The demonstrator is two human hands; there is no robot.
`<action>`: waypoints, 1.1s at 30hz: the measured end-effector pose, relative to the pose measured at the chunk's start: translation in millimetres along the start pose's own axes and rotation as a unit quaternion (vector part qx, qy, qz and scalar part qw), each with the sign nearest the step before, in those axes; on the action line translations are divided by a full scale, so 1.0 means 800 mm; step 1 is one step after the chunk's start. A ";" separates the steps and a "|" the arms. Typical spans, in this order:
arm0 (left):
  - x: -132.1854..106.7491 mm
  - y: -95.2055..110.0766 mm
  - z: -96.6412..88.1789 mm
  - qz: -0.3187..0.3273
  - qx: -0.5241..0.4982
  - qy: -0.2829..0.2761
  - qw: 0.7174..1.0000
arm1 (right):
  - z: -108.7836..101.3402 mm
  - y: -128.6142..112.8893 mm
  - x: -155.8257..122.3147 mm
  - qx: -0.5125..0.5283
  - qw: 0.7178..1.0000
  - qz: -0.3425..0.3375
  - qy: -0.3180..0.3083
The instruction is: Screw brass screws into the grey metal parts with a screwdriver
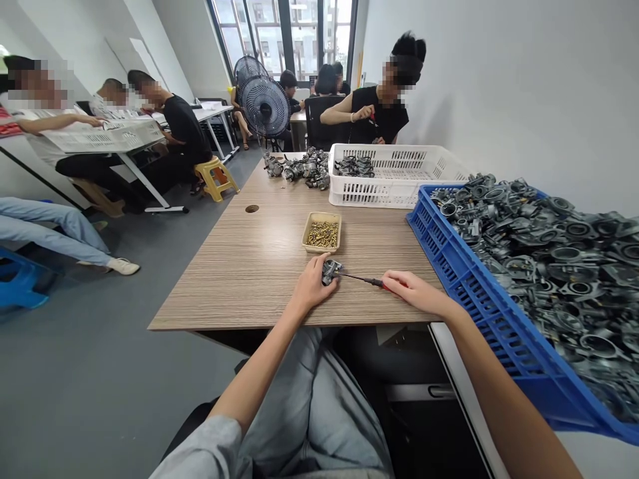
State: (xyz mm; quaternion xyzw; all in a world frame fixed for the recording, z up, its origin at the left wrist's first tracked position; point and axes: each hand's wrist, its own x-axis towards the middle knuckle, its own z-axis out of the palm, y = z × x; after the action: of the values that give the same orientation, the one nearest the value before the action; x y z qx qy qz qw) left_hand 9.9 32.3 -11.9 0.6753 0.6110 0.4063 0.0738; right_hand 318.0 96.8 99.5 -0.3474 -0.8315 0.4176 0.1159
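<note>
My left hand point(312, 283) grips a small grey metal carburetor body point(330, 271) just above the table's near edge. My right hand point(412, 293) holds a thin screwdriver point(362, 279) with a red handle, and its shaft reaches across to the carburetor body. The tip appears to meet the part, but the exact contact is too small to tell. Just beyond my hands, a small tan tray point(321, 215) holds brass screws. Both hands rest close above the wood-grain table point(224, 293).
A blue crate point(449, 266) heaped with carburetor bodies overhangs the right table edge. Farther along stand a white slotted basket point(394, 193) and a row of carburetors point(299, 166). A co-worker point(379, 113) works at the far end, with other people and a fan point(264, 106) beyond.
</note>
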 end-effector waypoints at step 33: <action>-0.001 -0.006 0.004 -0.017 0.008 0.016 1.000 | 0.042 -0.043 -0.012 -0.065 0.977 -0.069 0.193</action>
State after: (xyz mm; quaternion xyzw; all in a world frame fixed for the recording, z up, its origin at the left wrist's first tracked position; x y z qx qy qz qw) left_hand 8.1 34.3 -17.2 0.6587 0.6270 0.4109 0.0650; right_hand 291.8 55.6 106.0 -0.3702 -0.8407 0.2792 0.2798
